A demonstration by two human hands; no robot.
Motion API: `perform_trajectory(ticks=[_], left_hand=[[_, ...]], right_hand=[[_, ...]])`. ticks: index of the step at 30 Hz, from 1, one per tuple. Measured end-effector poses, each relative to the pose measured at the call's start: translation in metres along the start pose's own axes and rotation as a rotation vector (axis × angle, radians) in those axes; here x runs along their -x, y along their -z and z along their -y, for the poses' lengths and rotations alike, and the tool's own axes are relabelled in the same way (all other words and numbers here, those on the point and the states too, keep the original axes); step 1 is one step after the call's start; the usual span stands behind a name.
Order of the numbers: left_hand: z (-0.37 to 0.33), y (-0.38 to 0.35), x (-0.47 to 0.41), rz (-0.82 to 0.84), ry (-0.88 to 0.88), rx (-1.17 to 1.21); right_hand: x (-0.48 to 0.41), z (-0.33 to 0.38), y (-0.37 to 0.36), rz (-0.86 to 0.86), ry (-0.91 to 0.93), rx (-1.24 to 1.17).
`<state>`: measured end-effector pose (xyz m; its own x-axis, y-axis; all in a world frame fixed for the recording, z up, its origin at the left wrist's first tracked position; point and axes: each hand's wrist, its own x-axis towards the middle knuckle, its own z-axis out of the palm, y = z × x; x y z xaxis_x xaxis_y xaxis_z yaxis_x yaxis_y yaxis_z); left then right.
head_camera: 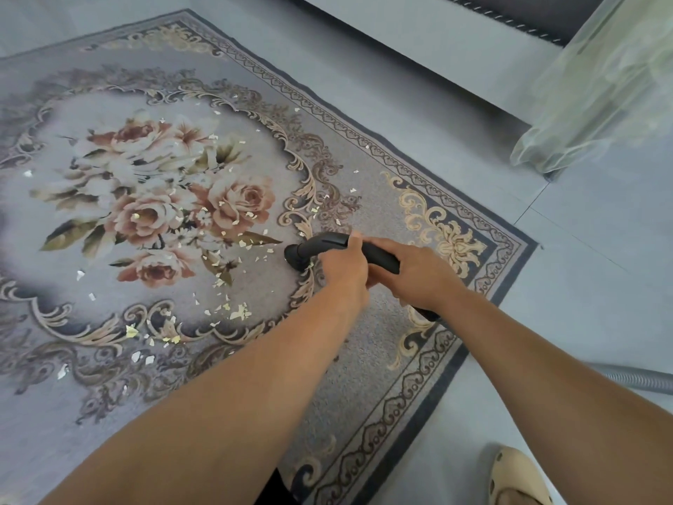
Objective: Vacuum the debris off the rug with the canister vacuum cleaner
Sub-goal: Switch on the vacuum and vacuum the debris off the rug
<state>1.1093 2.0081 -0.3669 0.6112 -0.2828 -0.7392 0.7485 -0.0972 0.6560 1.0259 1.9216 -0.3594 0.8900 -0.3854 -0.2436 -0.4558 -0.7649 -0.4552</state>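
Black vacuum nozzle (317, 246) touches the rug (382, 340), fingers (355, 239) of left hand (342, 271) and right hand (418, 275) curled tightly around it.

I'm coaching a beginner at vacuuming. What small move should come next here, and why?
Probably slide the nozzle a little to the left, toward the flower pattern. The left hand and right hand both grip it, its mouth low over the rug, and the densest paper scraps lie just left of that mouth. The rug nearer the hands looks mostly clean.
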Motion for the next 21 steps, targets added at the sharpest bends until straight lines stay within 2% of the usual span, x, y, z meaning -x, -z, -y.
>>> perform_trajectory(ticks=[11, 17, 21], left_hand=[[0.011, -0.016, 0.008, 0.058, 0.029, -0.006], [-0.002, -0.008, -0.01, -0.037, -0.079, 0.014], [-0.007, -0.003, -0.017, -0.003, -0.145, 0.023]], right_hand=[[0.018, -0.015, 0.02, 0.045, -0.072, -0.023], [-0.009, 0.002, 0.003, -0.029, -0.035, -0.026], [-0.025, 0.012, -0.004, -0.084, -0.086, -0.021]])
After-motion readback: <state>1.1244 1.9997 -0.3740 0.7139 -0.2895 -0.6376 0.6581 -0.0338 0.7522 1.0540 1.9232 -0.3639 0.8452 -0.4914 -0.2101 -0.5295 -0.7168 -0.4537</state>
